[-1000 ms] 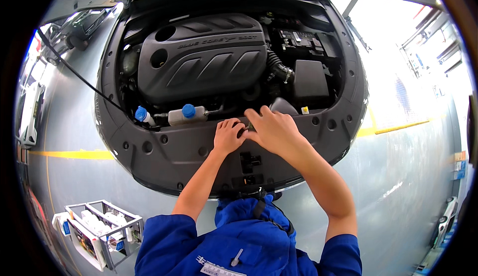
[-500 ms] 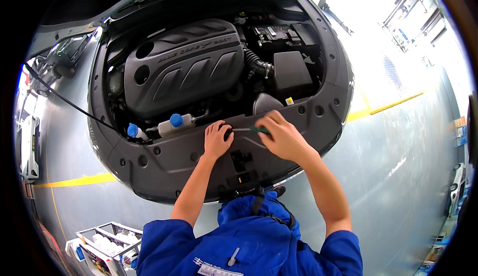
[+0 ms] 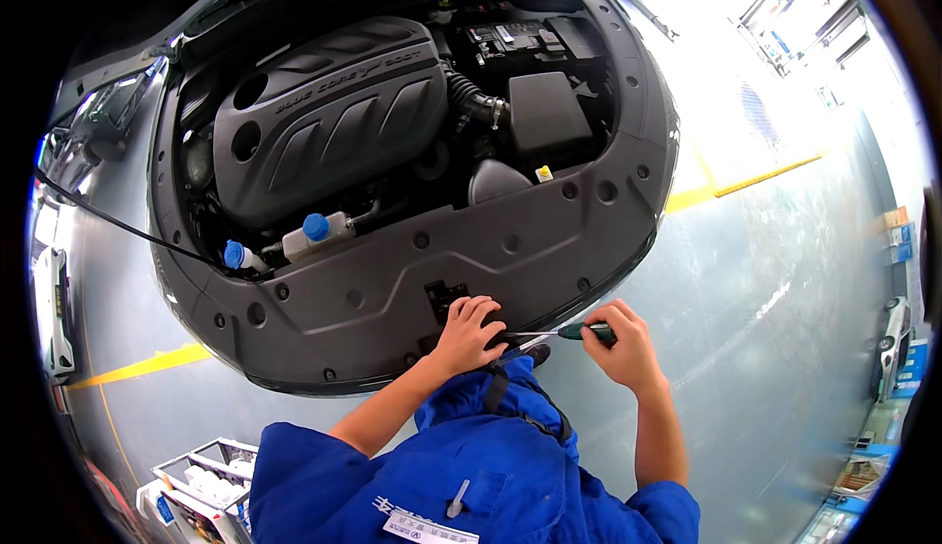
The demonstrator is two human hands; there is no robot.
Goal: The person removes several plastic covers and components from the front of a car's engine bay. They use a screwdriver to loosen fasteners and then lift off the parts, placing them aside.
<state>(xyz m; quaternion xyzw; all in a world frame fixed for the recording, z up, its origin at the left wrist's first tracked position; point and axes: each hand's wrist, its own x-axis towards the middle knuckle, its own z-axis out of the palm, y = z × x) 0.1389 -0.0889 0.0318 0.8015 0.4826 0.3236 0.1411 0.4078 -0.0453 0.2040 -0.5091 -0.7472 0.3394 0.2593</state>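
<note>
My right hand (image 3: 625, 345) is closed around the dark green handle of a screwdriver (image 3: 571, 331), just beyond the car's front edge. Its thin metal shaft points left, toward my left hand (image 3: 468, 336). That hand rests palm down on the front part of the dark plastic cover panel (image 3: 383, 333), fingers bent and apart, beside the latch opening (image 3: 446, 296). The screwdriver's tip ends by my left fingertips; what it touches there is hidden. Round fasteners, one of them a clip (image 3: 421, 240), dot the panel.
Behind the panel lie the engine cover (image 3: 334, 117), a black air box (image 3: 548, 112), the battery (image 3: 515, 42) and a reservoir with a blue cap (image 3: 316, 227). A thin prop rod (image 3: 108, 215) slants in at left. A white-framed cart (image 3: 201, 475) stands at lower left.
Both hands and the screwdriver have moved from the panel's rear edge to its front edge, nearer my body. The car sits slightly higher and further left in the view.
</note>
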